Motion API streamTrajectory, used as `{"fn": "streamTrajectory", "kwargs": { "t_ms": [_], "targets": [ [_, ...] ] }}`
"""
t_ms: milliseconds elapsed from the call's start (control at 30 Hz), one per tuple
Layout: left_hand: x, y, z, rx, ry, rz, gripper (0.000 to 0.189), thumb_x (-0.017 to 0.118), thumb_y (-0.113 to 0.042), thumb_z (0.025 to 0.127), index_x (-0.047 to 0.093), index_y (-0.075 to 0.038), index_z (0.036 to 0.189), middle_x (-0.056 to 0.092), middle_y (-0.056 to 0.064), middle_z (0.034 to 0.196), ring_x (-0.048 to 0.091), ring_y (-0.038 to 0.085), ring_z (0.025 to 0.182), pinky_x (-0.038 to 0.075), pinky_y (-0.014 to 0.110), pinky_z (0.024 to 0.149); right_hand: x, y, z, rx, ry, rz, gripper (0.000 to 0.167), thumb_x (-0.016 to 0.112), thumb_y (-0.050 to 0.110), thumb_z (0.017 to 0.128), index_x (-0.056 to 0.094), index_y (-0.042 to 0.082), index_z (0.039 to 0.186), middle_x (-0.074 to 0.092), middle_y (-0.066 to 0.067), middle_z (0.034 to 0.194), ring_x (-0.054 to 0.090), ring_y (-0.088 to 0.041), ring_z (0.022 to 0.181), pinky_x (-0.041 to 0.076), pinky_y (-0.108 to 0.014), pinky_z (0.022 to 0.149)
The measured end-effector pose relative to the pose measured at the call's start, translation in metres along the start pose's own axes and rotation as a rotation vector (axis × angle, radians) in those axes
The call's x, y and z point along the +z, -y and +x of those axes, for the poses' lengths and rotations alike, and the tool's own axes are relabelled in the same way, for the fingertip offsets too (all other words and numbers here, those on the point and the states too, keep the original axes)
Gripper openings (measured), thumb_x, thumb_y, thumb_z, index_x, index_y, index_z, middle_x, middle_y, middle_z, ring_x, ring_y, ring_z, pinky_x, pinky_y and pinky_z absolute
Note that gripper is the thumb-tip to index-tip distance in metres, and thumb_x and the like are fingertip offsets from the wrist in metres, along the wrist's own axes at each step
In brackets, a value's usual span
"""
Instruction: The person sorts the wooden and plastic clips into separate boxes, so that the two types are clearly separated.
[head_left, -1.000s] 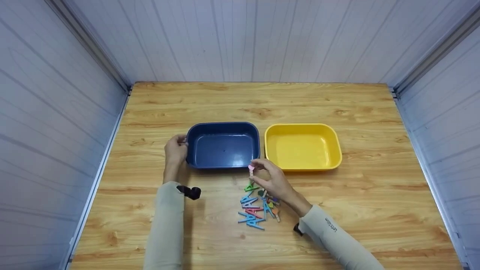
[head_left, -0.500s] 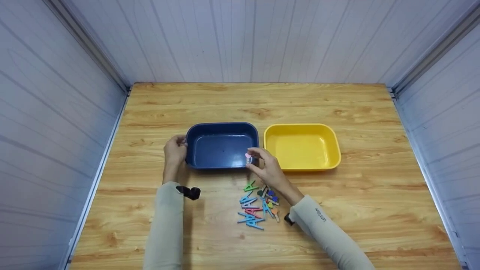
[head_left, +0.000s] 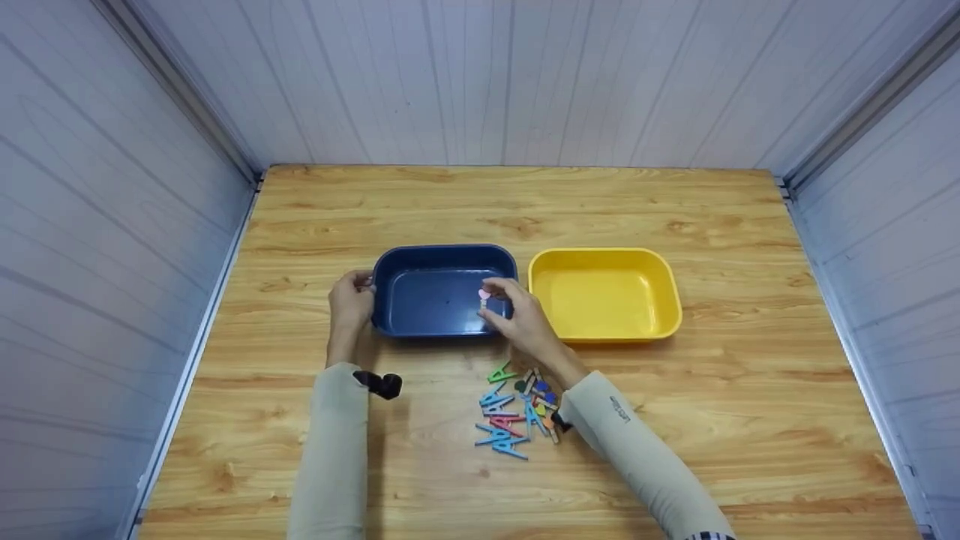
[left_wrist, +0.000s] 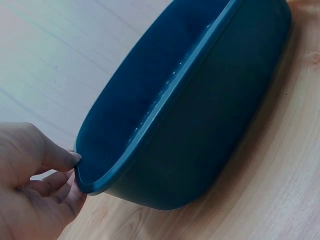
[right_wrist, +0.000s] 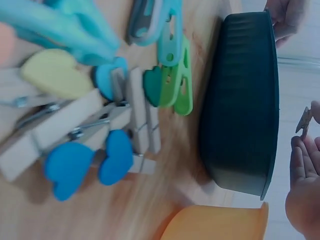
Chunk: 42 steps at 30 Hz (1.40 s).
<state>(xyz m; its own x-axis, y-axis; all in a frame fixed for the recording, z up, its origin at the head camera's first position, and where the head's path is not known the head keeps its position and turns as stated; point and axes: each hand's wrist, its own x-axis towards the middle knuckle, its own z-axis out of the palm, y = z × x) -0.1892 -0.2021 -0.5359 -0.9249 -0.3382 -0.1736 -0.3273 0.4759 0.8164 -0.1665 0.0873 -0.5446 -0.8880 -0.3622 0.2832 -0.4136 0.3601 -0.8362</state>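
Observation:
At the left end of the dark blue basin point(head_left: 427, 304), my left hand point(head_left: 351, 306) pinches the rim between thumb and fingers; the left wrist view shows the thumb point(left_wrist: 70, 161) over the edge. My right hand point(head_left: 531, 326) holds a small wooden clothespin point(head_left: 484, 299) with a pink heart on it, gripped between thumb and fingers over the right part of the basin. In the right wrist view the clothespin point(right_wrist: 303, 122) is above the basin's rim. Below the basin lies a pile of plastic clothespins point(head_left: 501, 427) and wooden heart clothespins point(right_wrist: 68, 167).
Right of the blue basin stands a yellow basin point(head_left: 600, 300), a narrow gap between them. The plastic clothespins are light blue, red and green point(right_wrist: 182, 82). A wood-grain table point(head_left: 750, 420) carries everything, with pale panel walls point(head_left: 480, 82) at the back and sides.
My right hand has carried the pink-heart clothespin from the basin's front edge up and left, over its inside. My left hand stays on the rim.

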Motion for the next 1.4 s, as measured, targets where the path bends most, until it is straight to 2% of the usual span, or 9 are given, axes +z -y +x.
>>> {"fn": "streamTrajectory", "kwargs": {
  "t_ms": [467, 733, 1033, 1400],
  "targets": [
    [0.000, -0.001, -0.001, 0.007, 0.008, -0.007, 0.031, 0.049, 0.000, 0.091, 0.062, 0.001, 0.120, 0.063, 0.018, 0.113, 0.057, 0.026, 0.104, 0.046, 0.035, 0.092, 0.008, 0.000, 0.022, 0.018, 0.030, -0.145, 0.042, 0.069, 0.015, 0.088, 0.055, 0.007, 0.127, 0.060, -0.005, 0.117, 0.057, -0.017, 0.108, 0.048, -0.029, 0.097],
    [0.001, -0.002, -0.004, 0.021, -0.016, -0.010, 0.031, 0.050, 0.002, 0.090, 0.064, 0.002, 0.117, 0.065, 0.018, 0.110, 0.059, 0.026, 0.099, 0.047, 0.034, 0.089, 0.018, -0.007, 0.029, 0.018, 0.033, -0.220, 0.044, 0.071, 0.012, 0.086, 0.056, 0.003, 0.125, 0.061, -0.007, 0.115, 0.058, -0.019, 0.106, 0.048, -0.032, 0.096],
    [0.001, 0.000, -0.004, 0.008, -0.013, -0.023, 0.031, 0.050, 0.002, 0.091, 0.063, 0.001, 0.119, 0.064, 0.018, 0.110, 0.059, 0.025, 0.100, 0.047, 0.034, 0.089, 0.020, -0.008, 0.033, 0.074, 0.064, -0.240, 0.042, 0.069, 0.013, 0.088, 0.055, 0.005, 0.127, 0.060, -0.006, 0.117, 0.057, -0.018, 0.106, 0.047, -0.032, 0.098],
    [0.002, 0.000, -0.002, 0.014, -0.020, -0.024, 0.031, 0.050, 0.002, 0.090, 0.062, 0.003, 0.119, 0.064, 0.019, 0.111, 0.059, 0.027, 0.101, 0.047, 0.034, 0.090, 0.027, -0.004, 0.040, 0.048, 0.067, -0.272, 0.042, 0.070, 0.015, 0.087, 0.056, 0.005, 0.126, 0.060, -0.006, 0.116, 0.057, -0.018, 0.105, 0.047, -0.032, 0.096]
  ]
}}
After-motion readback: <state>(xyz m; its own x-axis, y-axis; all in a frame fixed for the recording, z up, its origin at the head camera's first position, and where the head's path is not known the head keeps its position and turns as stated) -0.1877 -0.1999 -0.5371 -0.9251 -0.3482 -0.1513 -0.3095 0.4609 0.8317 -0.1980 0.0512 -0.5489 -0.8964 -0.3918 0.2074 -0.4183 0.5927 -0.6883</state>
